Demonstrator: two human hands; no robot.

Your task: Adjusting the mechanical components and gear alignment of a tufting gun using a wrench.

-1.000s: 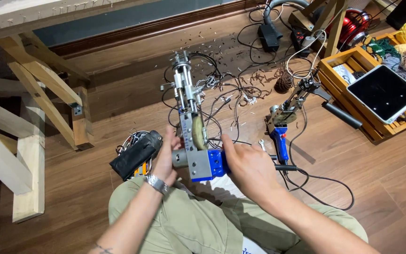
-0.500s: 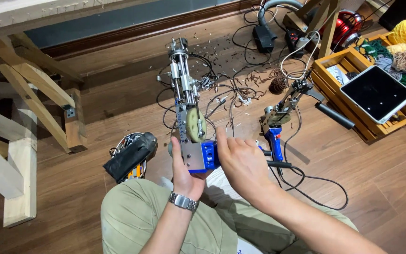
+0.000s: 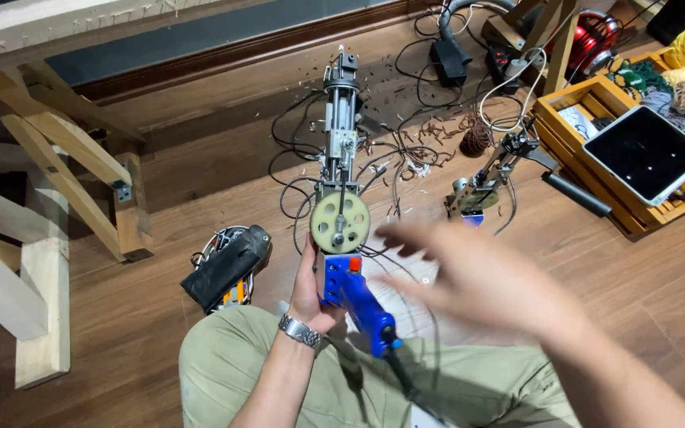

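Apparently tufting gun in left fingers

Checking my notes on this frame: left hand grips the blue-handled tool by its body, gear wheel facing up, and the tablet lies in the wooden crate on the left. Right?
Not quite. In the head view the tablet lies on the wooden crate at the right, not the left. The rest holds: the left hand grips the blue-handled tool by its body, gear wheel facing up.
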